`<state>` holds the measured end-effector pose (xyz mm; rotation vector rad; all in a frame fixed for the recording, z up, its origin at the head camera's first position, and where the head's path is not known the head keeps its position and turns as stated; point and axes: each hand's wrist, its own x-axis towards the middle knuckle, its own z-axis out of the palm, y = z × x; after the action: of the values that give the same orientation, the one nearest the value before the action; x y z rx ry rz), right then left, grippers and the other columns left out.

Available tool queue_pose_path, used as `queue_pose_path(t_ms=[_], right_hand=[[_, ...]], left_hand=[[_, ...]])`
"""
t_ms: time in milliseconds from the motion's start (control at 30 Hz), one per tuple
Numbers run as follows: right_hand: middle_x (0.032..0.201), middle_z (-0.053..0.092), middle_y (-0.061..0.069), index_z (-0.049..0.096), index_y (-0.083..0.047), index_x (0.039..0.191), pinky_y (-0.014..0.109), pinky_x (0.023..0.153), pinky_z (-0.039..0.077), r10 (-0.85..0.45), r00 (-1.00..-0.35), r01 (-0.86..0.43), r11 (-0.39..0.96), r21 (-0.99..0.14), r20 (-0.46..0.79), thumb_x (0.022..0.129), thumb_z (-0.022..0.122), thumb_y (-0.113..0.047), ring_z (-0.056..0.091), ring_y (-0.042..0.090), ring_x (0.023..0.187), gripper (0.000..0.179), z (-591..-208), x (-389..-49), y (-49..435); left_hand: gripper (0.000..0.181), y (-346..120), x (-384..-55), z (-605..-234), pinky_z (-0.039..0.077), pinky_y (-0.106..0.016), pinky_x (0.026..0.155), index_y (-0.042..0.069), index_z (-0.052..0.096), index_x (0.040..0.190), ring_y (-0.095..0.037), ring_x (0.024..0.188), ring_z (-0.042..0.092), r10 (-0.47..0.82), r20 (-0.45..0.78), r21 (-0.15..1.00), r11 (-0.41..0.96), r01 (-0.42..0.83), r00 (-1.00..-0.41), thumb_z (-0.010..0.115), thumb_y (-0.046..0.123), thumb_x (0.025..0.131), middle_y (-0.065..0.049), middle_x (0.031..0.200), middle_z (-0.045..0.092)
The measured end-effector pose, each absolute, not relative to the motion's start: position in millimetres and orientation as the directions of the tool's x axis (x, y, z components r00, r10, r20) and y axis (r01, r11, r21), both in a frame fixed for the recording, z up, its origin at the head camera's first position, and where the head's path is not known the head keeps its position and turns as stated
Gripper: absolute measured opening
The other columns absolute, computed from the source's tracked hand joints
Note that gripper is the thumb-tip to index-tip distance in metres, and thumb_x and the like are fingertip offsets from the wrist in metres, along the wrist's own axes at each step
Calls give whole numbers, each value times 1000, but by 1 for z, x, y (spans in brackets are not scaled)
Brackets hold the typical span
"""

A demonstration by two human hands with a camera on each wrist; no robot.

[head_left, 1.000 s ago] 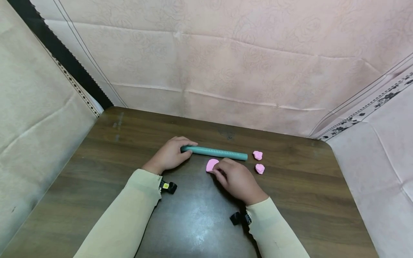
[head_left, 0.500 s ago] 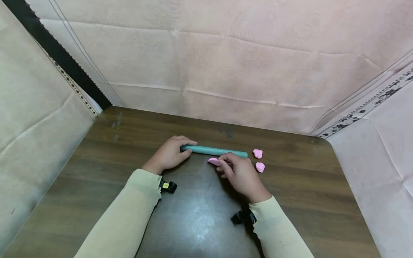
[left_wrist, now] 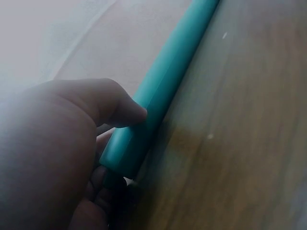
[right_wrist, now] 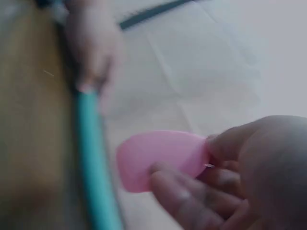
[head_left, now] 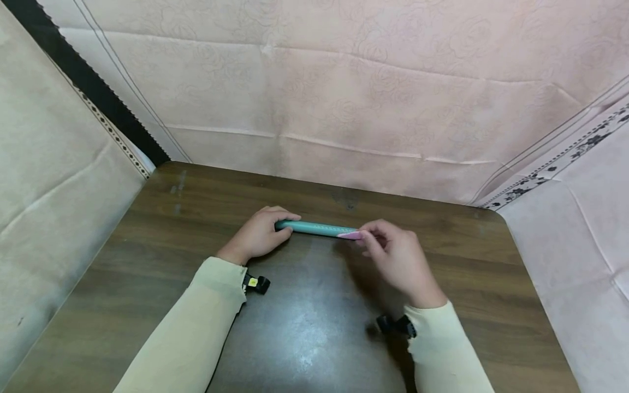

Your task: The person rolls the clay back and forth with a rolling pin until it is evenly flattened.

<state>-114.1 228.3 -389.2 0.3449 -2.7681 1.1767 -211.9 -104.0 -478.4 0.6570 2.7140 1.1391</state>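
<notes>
A teal rod (head_left: pixel 314 228) with small light markings along it lies across the table. My left hand (head_left: pixel 260 234) grips its left end, thumb on the near side; in the left wrist view the thumb presses on the smooth rod (left_wrist: pixel 168 72). My right hand (head_left: pixel 400 259) pinches a thin pink piece (head_left: pixel 349 236) with a rounded edge, in front of the rod's right part. The right wrist view shows this flat pink piece (right_wrist: pixel 160 155) between thumb and fingers, apart from the rod (right_wrist: pixel 93 158). My right hand covers the rod's right end.
The brown wooden table (head_left: pixel 196 218) ends at a pale patterned cloth (head_left: pixel 344 109) behind and at both sides. Small black cameras (head_left: pixel 257 284) sit at both wrists. The two pink lumps seen earlier are out of sight, behind my right hand.
My right hand has lifted the pink piece off the table, tilted it edge-on and carried it right, over the rod's right part. The left hand and the rod stay put.
</notes>
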Motion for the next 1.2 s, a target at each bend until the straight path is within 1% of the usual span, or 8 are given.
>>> queue_pose_path(t_ms=[167,267,433,567,767,967,1067,1200], right_hand=[[100,87,4,83,-18,113,15,72,58,-29,-969,-183,754,-631,246,112,73,-32,81,5,83,17,-371,-111,274],[102,87,6,83,-18,114,11,71,55,39,-969,-120,789,-603,244,112,71,-38,79,1,83,24,-369,-108,302],[100,85,5,83,-18,115,22,64,51,87,-976,-25,867,-497,201,113,68,-46,69,8,77,32,-383,-95,345],[95,82,2,83,-17,112,28,65,49,87,-981,7,907,-421,171,112,70,-42,62,10,74,28,-408,-81,368],[79,74,-10,83,-21,104,29,68,51,5,-993,-40,924,-379,117,107,78,-37,60,3,70,16,-436,-73,376],[96,79,-8,84,-24,98,28,73,52,-119,-973,-182,924,-335,198,100,85,-23,63,8,79,3,-446,-75,378],[97,77,-7,84,-22,96,20,74,47,-153,-954,-234,919,-317,259,97,87,-16,63,12,81,7,-445,-78,374],[98,75,-2,83,-14,109,18,74,49,-168,-942,-264,906,-331,292,94,89,-11,63,15,82,17,-442,-85,360]], left_hand=[[37,-105,-212,-480,54,-50,115,29,76,148,-25,141,62,436,56,703,622,346,-898,68,29,112,3,149,71],[36,-106,-211,-481,54,-50,115,29,76,147,-25,140,62,429,61,707,619,343,-901,68,29,112,3,148,71],[37,-105,-209,-482,54,-50,115,30,76,147,-26,141,61,421,56,709,621,333,-905,69,28,111,4,148,71],[38,-104,-210,-481,53,-49,116,31,75,148,-25,143,59,433,46,707,622,335,-900,67,28,111,6,149,70],[38,-106,-209,-478,52,-50,117,31,75,148,-26,145,59,424,41,709,626,325,-905,68,28,111,6,150,70],[37,-106,-209,-480,52,-51,118,31,75,148,-27,146,59,425,47,706,626,331,-904,69,29,111,4,149,71],[37,-106,-210,-480,52,-52,118,32,75,148,-26,146,59,426,47,702,629,333,-904,68,31,112,5,150,71],[37,-105,-211,-479,52,-52,119,31,75,148,-26,146,59,427,45,704,628,332,-903,68,31,112,5,150,70]])
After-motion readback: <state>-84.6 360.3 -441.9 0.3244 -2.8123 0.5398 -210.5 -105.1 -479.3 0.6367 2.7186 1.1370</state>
